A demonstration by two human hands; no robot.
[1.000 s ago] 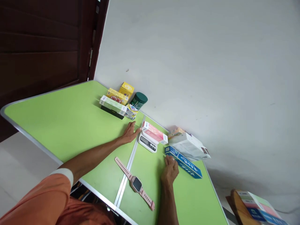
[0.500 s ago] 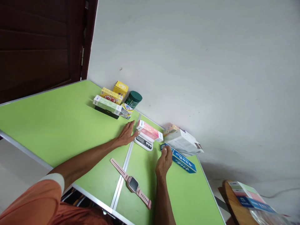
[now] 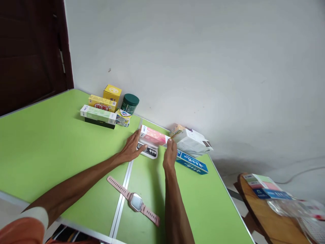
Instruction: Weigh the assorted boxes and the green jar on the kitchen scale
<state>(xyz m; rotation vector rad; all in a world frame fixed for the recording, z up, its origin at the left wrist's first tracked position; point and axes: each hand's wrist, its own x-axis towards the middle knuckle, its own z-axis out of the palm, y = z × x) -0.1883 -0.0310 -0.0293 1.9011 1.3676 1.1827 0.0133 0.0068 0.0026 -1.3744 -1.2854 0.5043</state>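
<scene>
A long pink-and-white box [image 3: 155,136] lies across a small white digital kitchen scale [image 3: 148,151], and its ends overhang the scale. My left hand [image 3: 132,147] is at the box's left end, fingers stretched out and thumb apart over the scale's front panel. At the right end of the box is my right hand [image 3: 170,154], fingers upright and fairly straight against or very close to it. Whether either palm presses the box I cannot tell. In front, a pink smartwatch [image 3: 136,202] lies flat with its strap spread out.
To the left stand a green-and-white box [image 3: 98,114] on a black one, yellow boxes [image 3: 111,93] and a dark green tub [image 3: 130,103]. On the right are a blue box [image 3: 193,163] and a white package [image 3: 192,142]. A wooden stool [image 3: 269,217] holds more packaging.
My right hand has moved from the blue box to the pink box's right end, its fingers straightening. My left hand stays by the left end. The view has shifted.
</scene>
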